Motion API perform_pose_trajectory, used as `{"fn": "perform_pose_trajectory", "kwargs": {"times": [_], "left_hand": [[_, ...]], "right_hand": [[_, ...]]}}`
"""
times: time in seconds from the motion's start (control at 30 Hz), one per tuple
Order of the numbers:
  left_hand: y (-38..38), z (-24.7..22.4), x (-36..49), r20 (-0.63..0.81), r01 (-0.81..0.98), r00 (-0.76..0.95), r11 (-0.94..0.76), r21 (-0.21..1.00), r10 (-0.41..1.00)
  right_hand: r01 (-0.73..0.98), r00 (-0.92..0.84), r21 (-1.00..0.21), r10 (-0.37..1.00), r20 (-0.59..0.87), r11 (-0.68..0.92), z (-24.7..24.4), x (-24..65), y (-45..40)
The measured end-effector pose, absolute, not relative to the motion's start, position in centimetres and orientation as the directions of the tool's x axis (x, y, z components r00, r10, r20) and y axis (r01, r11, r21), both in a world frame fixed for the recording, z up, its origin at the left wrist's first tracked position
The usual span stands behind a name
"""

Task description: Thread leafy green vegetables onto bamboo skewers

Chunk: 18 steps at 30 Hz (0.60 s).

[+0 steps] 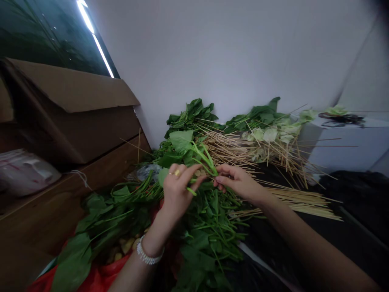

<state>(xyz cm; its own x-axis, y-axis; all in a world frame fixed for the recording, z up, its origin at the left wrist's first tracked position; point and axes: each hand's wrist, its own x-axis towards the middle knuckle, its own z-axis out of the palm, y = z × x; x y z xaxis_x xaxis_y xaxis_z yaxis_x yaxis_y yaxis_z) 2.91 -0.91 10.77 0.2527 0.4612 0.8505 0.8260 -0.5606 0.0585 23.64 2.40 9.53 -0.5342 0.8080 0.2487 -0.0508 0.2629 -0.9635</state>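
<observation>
My left hand [178,188], with a ring and a beaded bracelet, is closed around leafy green stems. My right hand [238,182] pinches the lower end of the same sprig of leafy greens [204,156], just right of the left hand. The sprig's broad leaf points up and left, and its stems lean toward the right fingertips. Below both hands lies a pile of loose leafy greens [209,227] with long stems. More greens [121,215] rest on a red bag [114,265] at lower left, with pale brown pieces [123,247] showing beneath them.
Many thin wooden skewers [232,148] lie behind the hands; another bundle [304,200] is at right. Skewered pale leaves [270,134] and green bunches [193,115] stand against the wall. A cardboard box [79,109] and a white plastic bag [26,172] are on the left.
</observation>
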Motion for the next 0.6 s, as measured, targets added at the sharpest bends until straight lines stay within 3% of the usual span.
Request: {"fn": "perform_pose_trajectory", "kwargs": {"times": [0.1,0.3,0.43,0.6], "left_hand": [[-0.5,10.2,4.1,0.777,0.828,0.448,-0.533,-0.174,0.442],[0.3,9.7,4.1,0.629,0.811,0.574,-0.471,-0.347,0.524],[0.3,9.4,4.3,0.558,0.808,0.571,-0.532,-0.252,0.603],[0.4,10.0,3.5,0.411,0.8,0.503,-0.59,0.113,0.761]], "right_hand": [[-0.067,-0.536,-0.963,0.804,0.256,0.262,9.4,23.1,2.0],[-0.025,-0.528,-0.953,0.805,0.271,0.303,9.1,22.3,1.8],[0.119,-0.451,-0.872,0.808,0.378,0.474,8.5,21.9,1.7],[0.497,-0.416,-0.488,0.691,0.592,0.718,8.3,22.7,1.8]]}}
